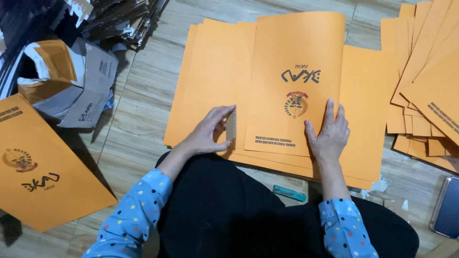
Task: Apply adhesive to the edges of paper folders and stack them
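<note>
A stack of orange paper folders [205, 86] lies on the floor in front of my lap. The top folder [291, 62] carries a dark logo and a round emblem, and its far edge curls up. My left hand [208, 134] pinches a narrow grey strip [231, 125] at the folder's left edge. Over on the folder's lower right corner, my right hand [329, 136] lies flat with fingers spread, pressing it down. Both sleeves are blue with coloured dots.
More orange folders fan out at the right [425, 86]. One printed folder [38, 167] lies at the left. A torn cardboard box [71, 81] and dark clutter sit at top left. A small teal object [289, 193] lies by my knee, a phone [447, 208] at bottom right.
</note>
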